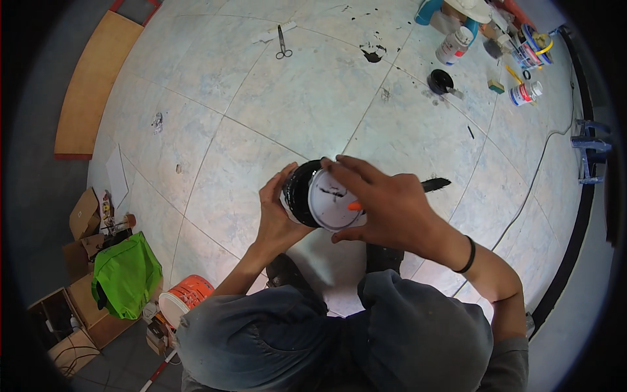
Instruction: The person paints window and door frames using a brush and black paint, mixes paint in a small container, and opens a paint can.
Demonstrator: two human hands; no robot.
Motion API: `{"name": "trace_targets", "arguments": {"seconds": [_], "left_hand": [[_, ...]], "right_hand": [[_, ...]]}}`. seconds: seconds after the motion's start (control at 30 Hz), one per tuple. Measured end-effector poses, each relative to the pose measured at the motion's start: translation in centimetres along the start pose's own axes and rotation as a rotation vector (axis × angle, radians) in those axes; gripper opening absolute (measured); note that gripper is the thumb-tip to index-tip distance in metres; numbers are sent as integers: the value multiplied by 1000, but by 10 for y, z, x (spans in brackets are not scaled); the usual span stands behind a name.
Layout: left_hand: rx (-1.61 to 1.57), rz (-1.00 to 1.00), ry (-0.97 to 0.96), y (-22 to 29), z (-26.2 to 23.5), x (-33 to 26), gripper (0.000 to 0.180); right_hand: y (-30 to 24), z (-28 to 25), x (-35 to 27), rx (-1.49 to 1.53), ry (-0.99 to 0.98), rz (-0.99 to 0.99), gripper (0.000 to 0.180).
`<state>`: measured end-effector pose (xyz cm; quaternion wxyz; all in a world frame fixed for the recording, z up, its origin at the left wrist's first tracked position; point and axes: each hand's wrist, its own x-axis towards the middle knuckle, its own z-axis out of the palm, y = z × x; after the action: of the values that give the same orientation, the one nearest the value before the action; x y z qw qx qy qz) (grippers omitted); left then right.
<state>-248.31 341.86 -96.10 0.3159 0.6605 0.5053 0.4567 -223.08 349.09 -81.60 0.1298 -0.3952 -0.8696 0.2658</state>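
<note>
Hands are gripping a black paint can (302, 193) above the tiled floor (307, 98): the left hand (277, 212) is wrapping its side, while the right hand (385, 202) is pressing spread fingers on the white lid (330, 199). Scissors (283, 43) and bottles (454, 46) are lying well apart.

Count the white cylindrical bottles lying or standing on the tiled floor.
2: one white cylindrical bottle stands near the top clutter, another lies further right beside the cable. Others may hide within that clutter.
</note>
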Motion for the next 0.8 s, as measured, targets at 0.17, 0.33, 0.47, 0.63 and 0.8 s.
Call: {"name": "trace_targets", "arguments": {"seconds": [0.17,0.33,0.47,0.63,0.8], "left_hand": [[66,-117,-10,18,5,21,120],[107,-88,-7,19,9,41,119],[217,-86,-140,20,13,75,118],[92,-104,-149,-2,25,123,113],[54,-238,-204,-21,47,189,142]], "right_hand": [[3,9,16,-78,-6,-12,106],[15,9,29,-70,17,19,108],[31,5,40,-32,29,53,109],[67,8,61,-45,127,65,109],[109,-3,84,-137,225,189,114]]}}
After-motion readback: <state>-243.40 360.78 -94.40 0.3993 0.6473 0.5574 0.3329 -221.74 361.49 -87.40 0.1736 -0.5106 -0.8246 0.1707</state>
